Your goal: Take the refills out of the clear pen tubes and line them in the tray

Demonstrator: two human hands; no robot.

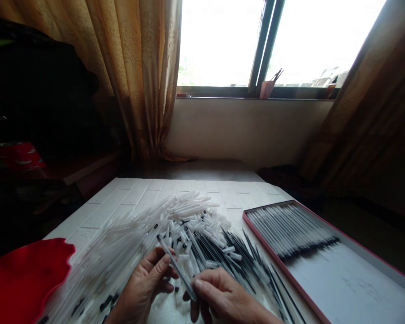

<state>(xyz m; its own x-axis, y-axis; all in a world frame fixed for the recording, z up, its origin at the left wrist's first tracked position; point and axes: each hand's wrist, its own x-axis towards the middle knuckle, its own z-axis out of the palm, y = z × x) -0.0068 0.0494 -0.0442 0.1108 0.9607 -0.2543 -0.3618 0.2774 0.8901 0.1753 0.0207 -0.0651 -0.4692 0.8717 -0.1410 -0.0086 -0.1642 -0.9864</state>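
Observation:
A pen point(178, 267) with a clear barrel and a dark tip slants between my two hands. Its upper part is pinched by my left hand point(151, 274), thumb on top. At the lower end, my right hand point(219, 292) grips it between thumb and fingers. Just beyond them lies a heap of clear pen barrels point(131, 238). Dark ink refills point(219, 252) fan out to the right of the heap, with short clear caps point(234, 254) and small black plugs point(106, 302) scattered around.
A pink-edged shallow box point(367, 288) on the right holds a row of pens point(290, 227) in its far part. At the left stands a red scalloped bowl point(27, 274). The white brick-patterned tabletop point(243, 189) ends below a window with curtains point(148, 67).

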